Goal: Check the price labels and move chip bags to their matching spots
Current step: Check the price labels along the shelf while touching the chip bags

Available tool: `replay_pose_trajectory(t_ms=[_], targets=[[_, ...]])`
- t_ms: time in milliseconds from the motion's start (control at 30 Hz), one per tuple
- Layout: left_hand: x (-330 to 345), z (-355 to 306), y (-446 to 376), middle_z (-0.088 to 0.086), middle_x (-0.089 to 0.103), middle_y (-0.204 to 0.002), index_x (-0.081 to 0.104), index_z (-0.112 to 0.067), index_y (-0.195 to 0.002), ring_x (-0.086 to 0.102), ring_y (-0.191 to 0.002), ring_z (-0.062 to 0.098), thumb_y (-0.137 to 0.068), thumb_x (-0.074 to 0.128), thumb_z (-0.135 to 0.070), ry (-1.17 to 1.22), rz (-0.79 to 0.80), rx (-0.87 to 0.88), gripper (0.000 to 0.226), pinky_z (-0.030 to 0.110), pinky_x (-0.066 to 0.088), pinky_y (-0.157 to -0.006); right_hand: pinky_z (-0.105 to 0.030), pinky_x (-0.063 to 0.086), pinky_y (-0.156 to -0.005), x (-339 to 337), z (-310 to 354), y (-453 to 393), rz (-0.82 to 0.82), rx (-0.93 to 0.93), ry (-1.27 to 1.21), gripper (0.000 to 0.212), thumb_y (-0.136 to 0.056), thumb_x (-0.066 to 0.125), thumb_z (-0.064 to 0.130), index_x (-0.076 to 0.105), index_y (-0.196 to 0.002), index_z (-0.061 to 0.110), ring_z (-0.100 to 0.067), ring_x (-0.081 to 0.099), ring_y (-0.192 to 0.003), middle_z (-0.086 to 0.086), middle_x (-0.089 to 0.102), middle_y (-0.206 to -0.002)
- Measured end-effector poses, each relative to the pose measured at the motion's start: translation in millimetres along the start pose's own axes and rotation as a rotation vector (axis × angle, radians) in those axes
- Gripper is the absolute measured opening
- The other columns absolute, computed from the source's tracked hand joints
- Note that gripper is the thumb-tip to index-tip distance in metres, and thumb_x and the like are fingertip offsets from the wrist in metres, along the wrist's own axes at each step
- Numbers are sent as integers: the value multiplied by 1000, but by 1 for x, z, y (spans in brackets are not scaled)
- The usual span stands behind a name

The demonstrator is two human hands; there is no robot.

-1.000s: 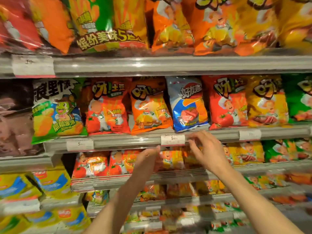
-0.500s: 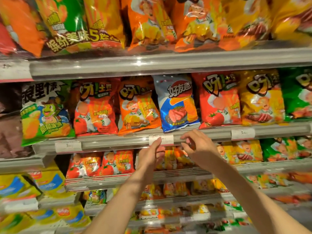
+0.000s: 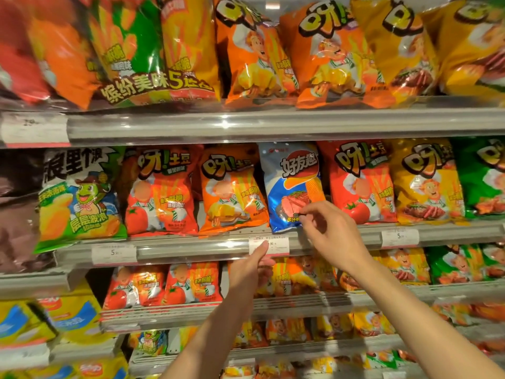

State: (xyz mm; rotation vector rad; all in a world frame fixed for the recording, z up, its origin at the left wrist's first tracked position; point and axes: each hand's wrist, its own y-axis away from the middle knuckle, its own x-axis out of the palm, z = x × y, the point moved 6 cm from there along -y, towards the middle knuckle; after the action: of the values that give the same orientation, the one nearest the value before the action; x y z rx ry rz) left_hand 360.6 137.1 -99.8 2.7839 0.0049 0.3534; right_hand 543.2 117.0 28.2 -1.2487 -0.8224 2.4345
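Risen from the shelf rail, right hand [image 3: 330, 233] is pinching the glossy blue-and-white chip bag [image 3: 291, 184]; left hand's [image 3: 250, 269] grip, fingers curled, is thumbing the white paper price label [image 3: 278, 245].

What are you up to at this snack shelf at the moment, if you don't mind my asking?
A person is checking price labels against chip bags. The left hand touches the white price label on the grey middle shelf rail with a fingertip. The right hand reaches the lower corner of the blue and white chip bag just above that label, fingers curled at its bottom edge. The bag stands on the shelf between orange and red bags, not yet lifted.
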Motion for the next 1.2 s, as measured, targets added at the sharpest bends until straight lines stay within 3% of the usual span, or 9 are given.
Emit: replay_pose_trajectory(t_ms=[200,300,400,533,600,667,867,1033,1200], targets=[[-1,-2,1,13,70,-73,77,-5,-70,63,-70,21,-85,75,-51,-14,-4,-14,49,29,47,-64,-29,52,-80,13,43,-67,107,-74,-22,22,-98,60,23,68,-118,19,-8,61,-81,6,71,-103],[-1,-2,0,13,72,-73,77,-5,-72,64,-70,21,-85,74,-52,-29,-7,-22,49,30,48,-66,-36,51,-91,34,63,-88,228,-120,76,37,-100,57,32,60,-135,18,-17,65,-100,-1,72,-121],[0,-2,-2,12,71,-72,75,-5,-73,63,-68,20,-86,72,-52,-48,-12,-28,49,30,48,-66,-40,49,-97,63,68,-101,405,-73,212,61,-100,53,45,38,-152,18,-34,59,-123,-12,64,-134],[1,-3,-1,8,70,-71,72,-4,-76,61,-65,18,-88,72,-48,-41,-2,-35,46,23,47,-56,-40,46,-106,86,58,-115,547,43,162,73,-99,53,50,25,-159,18,-34,51,-134,-13,54,-148],[0,-3,-2,9,71,-72,72,-3,-77,61,-63,18,-88,73,-46,-26,-7,-45,45,23,46,-54,-40,41,-112,88,54,-115,510,52,58,74,-97,58,47,27,-159,18,-31,46,-140,-9,47,-155],[1,-3,-3,8,72,-72,72,-2,-79,61,-61,17,-88,74,-45,-19,-8,-52,44,23,46,-53,-41,43,-110,86,52,-109,412,22,19,73,-95,61,47,33,-157,18,-30,50,-137,-9,52,-151],[1,-3,-4,7,72,-71,72,-3,-76,60,-56,16,-88,74,-43,-16,-6,-51,42,24,43,-52,-44,53,-88,75,55,-86,195,-88,68,73,-93,63,52,37,-153,21,-29,68,-100,-7,73,-104],[0,-3,-3,7,71,-69,71,-5,-68,60,-58,17,-88,73,-45,-34,11,-23,45,27,43,-57,-38,49,-69,73,63,-74,48,-150,124,59,-97,59,51,43,-145,21,-28,70,-86,-5,74,-94],[-1,-4,-1,8,70,-67,75,-5,-66,60,-58,16,-88,72,-48,-49,-9,-11,48,26,43,-58,-40,52,-64,76,62,-73,3,-141,158,51,-97,57,52,51,-134,18,-30,72,-82,-6,75,-92]])
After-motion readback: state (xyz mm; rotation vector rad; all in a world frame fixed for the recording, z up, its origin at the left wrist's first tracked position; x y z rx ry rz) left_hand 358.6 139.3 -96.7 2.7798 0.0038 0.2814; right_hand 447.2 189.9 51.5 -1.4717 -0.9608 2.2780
